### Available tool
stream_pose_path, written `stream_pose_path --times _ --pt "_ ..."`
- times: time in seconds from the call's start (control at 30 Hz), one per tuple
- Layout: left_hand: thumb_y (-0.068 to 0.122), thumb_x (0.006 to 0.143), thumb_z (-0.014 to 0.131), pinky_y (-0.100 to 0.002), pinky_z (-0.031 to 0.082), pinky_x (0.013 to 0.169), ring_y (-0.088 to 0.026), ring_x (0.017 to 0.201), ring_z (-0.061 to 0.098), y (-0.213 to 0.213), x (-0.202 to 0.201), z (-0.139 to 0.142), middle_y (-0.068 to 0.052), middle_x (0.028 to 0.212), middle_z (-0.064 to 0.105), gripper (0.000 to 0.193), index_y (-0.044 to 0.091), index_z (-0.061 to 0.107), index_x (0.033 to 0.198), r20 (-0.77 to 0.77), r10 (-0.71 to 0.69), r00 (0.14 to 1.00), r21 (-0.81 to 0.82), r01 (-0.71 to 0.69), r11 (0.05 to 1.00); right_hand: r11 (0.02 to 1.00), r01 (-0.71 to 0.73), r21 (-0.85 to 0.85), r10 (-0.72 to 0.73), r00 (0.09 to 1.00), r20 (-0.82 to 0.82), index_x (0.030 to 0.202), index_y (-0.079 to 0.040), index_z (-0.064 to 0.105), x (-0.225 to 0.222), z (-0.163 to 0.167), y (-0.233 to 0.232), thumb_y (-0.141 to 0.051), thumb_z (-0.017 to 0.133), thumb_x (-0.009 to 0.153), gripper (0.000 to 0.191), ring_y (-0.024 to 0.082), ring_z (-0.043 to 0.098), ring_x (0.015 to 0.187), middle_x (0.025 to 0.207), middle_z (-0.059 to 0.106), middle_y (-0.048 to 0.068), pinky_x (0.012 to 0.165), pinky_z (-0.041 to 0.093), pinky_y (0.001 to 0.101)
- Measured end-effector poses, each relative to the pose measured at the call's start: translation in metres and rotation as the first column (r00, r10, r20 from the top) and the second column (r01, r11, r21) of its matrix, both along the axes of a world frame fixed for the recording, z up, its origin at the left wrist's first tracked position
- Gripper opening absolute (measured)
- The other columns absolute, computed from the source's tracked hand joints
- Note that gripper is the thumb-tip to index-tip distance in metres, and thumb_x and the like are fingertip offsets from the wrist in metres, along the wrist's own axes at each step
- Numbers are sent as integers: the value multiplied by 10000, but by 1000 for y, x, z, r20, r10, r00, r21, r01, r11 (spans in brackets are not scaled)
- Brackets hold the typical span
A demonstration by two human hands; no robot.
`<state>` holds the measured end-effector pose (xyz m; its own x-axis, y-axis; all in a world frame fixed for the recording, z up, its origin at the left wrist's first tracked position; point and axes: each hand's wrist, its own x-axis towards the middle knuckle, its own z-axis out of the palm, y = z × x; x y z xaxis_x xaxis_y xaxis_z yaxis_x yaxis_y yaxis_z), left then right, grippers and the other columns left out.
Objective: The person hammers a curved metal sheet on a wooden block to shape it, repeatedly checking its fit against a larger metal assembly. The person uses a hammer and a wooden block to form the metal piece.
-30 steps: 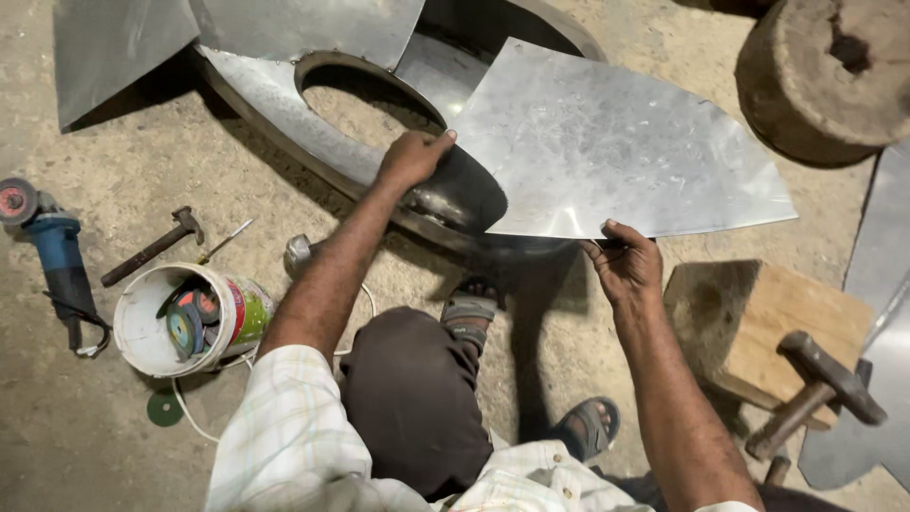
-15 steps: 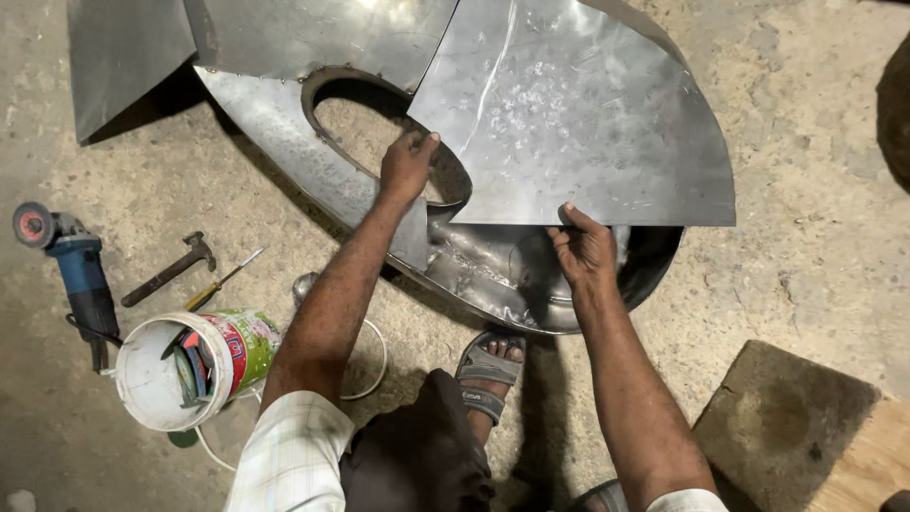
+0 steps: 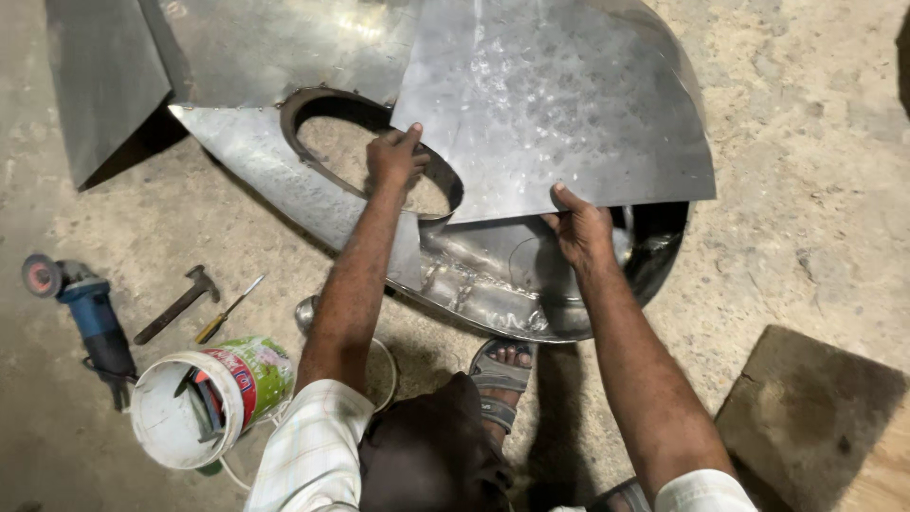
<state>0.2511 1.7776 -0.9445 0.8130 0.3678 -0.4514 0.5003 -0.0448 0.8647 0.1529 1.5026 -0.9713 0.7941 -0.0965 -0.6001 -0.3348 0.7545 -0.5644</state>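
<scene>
I hold a large curved sheet of grey metal (image 3: 550,104) over a bigger sheet-metal housing (image 3: 284,180) that lies on the concrete floor. My left hand (image 3: 393,156) grips the sheet's lower left corner, right above the round hole (image 3: 365,152) in the housing. My right hand (image 3: 580,228) pinches the sheet's bottom edge, thumb on top. Below that edge the shiny inner wall of the housing (image 3: 493,275) shows.
On the floor at left lie a blue angle grinder (image 3: 85,313), a hammer (image 3: 178,301) and a screwdriver (image 3: 227,308). A white bucket (image 3: 204,398) with tools stands near my knee. A wooden block (image 3: 820,412) sits at lower right. My sandalled foot (image 3: 502,374) rests beside the housing.
Both hands have swung the metal sheet up and leftward over the housing. The view has shifted left, so the wooden block and mallet on the right have mostly left the frame.
</scene>
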Motion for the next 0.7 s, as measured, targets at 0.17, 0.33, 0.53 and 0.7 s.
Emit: stream_pose_path --times 0.17,0.33,0.53,0.7 --pt "227 937 766 -335 626 515 -259 701 781 -4 10 -9 -142 829 725 278 -38 689 905 -3 55 998 -118 -55 991 996 -15 -86 9 998 -66 1322 -43 585 2 -3 -9 -353 786 890 569 264 724 1046 1206 704 120 844 649 451" --pt "233 936 767 -315 622 531 -231 723 795 -1 4 -6 -130 874 761 270 -30 704 933 9 30 1000 -53 -29 998 998 -57 -41 53 996 -75 1324 -14 582 -2 -6 -12 -446 767 877 649 293 754 1043 1233 715 151 837 638 420" --pt "213 963 763 -307 551 481 -252 714 770 -5 6 -9 -156 847 736 275 -51 709 905 68 53 996 -48 -50 998 998 -48 -35 46 997 -64 1323 15 552 -6 -6 -7 -421 752 886 650 309 739 1046 1223 704 153 861 648 424" --pt "246 935 740 -308 556 444 -206 728 794 -6 7 6 -82 782 736 264 -7 709 865 -22 51 998 100 -49 994 999 -43 -13 41 995 -94 1311 77 539 -11 -1 -2 -398 770 893 673 329 731 1067 1211 700 193 904 635 444"
